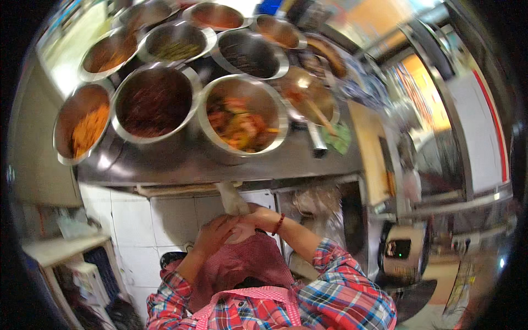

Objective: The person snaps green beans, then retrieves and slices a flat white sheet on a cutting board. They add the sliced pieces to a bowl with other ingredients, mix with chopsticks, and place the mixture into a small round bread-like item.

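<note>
My left hand [216, 233] and my right hand [260, 218] meet low in front of my chest, below the counter's front edge. A whitish, limp thing [233, 200], perhaps a thin glove or cloth, sticks up from between them towards the counter; blur hides its exact kind. My right fingers close around its lower end, with a dark red bead bracelet [279, 224] on that wrist. The left fingers lie against the right ones, and their grip is unclear. Nearest beyond the hands is a round metal pot [204, 117] of mixed orange and green food.
Several metal pots of food crowd the dark counter [173, 165], among them one with orange food [64, 159] and one with dark red food [152, 103]. At right are a pan with a wooden utensil [317, 111], a green cloth [340, 140], a wooden board [367, 152] and an appliance [406, 251].
</note>
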### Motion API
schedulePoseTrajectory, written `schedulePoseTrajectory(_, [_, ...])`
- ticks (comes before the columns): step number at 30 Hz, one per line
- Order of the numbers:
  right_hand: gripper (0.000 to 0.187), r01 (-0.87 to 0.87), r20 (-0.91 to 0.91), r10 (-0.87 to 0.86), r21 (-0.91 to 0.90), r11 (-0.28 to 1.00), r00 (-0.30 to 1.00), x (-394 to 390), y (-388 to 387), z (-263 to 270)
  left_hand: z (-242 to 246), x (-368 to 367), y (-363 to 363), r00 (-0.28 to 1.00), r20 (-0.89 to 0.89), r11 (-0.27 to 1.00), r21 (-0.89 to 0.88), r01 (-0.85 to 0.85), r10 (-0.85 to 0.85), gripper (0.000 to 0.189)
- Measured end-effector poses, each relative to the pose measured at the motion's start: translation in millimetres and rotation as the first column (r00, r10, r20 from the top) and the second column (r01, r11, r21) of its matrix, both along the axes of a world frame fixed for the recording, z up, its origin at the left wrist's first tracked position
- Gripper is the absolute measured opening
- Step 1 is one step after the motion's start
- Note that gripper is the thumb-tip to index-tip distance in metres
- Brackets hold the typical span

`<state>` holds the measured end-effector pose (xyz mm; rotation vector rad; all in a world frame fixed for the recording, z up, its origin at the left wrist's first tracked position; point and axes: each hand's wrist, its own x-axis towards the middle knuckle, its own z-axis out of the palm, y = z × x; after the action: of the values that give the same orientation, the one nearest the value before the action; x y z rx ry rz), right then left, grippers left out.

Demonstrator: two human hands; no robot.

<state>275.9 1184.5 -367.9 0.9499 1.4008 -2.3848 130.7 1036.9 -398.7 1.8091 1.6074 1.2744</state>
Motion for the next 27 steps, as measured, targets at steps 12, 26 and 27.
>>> schedulePoseTrajectory(12, [0.047,0.441,-0.222,-0.392,0.257,0.860,0.893,126.3,-54.7,329.0,292.1,85.5,38.8,0.935,0.103,0.938,0.112,0.328,-0.339,0.054])
schedulePoseTrajectory(26, [0.062,0.624,-0.312,-0.547,0.264,0.735,0.777,287.8,69.9,383.3,442.7,187.4,238.0,0.769,0.007,0.728,-0.315,0.608,-0.639,0.031])
schedulePoseTrajectory(27, [0.066,0.621,-0.275,-0.558,0.285,0.730,0.783,296.8,78.5,381.7,442.0,196.7,247.1,0.779,0.028,0.719,-0.363,0.592,-0.627,0.032])
